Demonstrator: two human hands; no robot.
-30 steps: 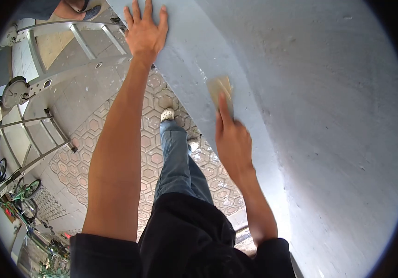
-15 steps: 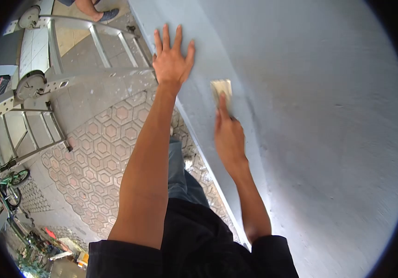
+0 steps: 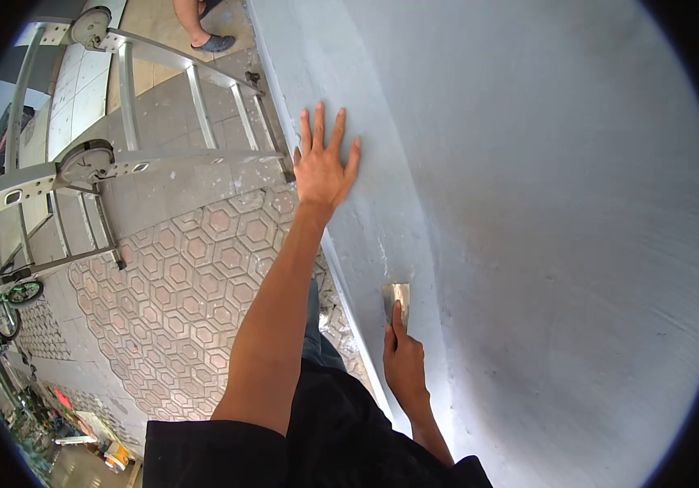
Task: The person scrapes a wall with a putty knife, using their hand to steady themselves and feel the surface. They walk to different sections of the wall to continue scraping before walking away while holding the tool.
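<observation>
My left hand (image 3: 324, 172) lies flat on the grey wall (image 3: 528, 203) near its left edge, fingers spread. Lower down, my right hand (image 3: 405, 362) is wrapped round a putty knife (image 3: 399, 292), the index finger stretched along its blade. The blade's wide end points up the wall and appears to rest against the surface; the handle is hidden in my palm. Just above the blade, a thin whitish streak (image 3: 383, 254) marks the grey surface.
A folding metal ladder (image 3: 195, 154) with round hinges stands at the left, close to the wall's edge. Hexagonal paving (image 3: 178, 301) covers the ground below. Another person's foot in a dark shoe (image 3: 215, 43) is at the top. A bicycle (image 3: 9, 313) is at the far left.
My right hand has drawn the putty knife down the wall, closer to my body. The left hand stays flat on the wall, sitting lower in view as the camera has shifted.
</observation>
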